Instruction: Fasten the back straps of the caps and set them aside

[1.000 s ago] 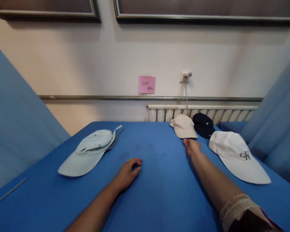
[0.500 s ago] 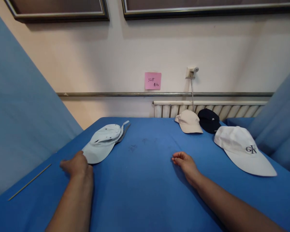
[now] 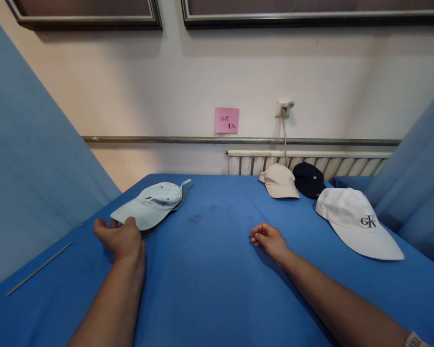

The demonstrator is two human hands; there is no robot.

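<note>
My left hand [image 3: 120, 237] grips the brim of a pale blue cap [image 3: 152, 205] at the left of the blue table [image 3: 217, 284]. The brim is lifted a little off the cloth, while the crown rests farther back. My right hand [image 3: 268, 238] lies on the table near the middle, its fingers loosely curled with nothing in them. A white cap with dark letters [image 3: 354, 221] lies to its right. A beige cap [image 3: 279, 181] and a navy cap [image 3: 308, 179] sit at the far edge.
Blue cloth panels rise on the left [image 3: 29, 173] and right [image 3: 419, 164]. A radiator [image 3: 311, 163] and a rail run along the wall behind the table. A pink note [image 3: 226, 120] is stuck above them. A thin stick [image 3: 39, 268] lies at the table's left edge.
My left hand moved left from the table's middle to the pale blue cap and raised its brim. My right hand drew back from the beige cap to the middle.
</note>
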